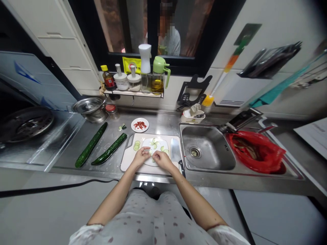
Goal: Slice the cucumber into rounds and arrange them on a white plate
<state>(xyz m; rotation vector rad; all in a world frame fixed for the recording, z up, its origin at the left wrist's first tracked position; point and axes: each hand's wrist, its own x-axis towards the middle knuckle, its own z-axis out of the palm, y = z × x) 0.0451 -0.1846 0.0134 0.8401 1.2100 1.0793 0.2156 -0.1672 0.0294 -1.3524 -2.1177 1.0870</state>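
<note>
Over white plate [146, 142] of cucumber slices [154, 143]: left hand [142, 156] loosely spread; right hand [161, 160] curled, pinch unclear.

left hand [142, 156], right hand [161, 160]: over white plate [146, 143] | cucumber slices [154, 143]: on plate | knife [175, 149]: on cutting board [129, 162]

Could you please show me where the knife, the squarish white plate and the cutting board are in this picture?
Knife [175, 150]: head view, on the blade.
Squarish white plate [146, 142]: head view, on a bare part near its upper left corner.
Cutting board [128, 157]: head view, on its bare left side.
</note>
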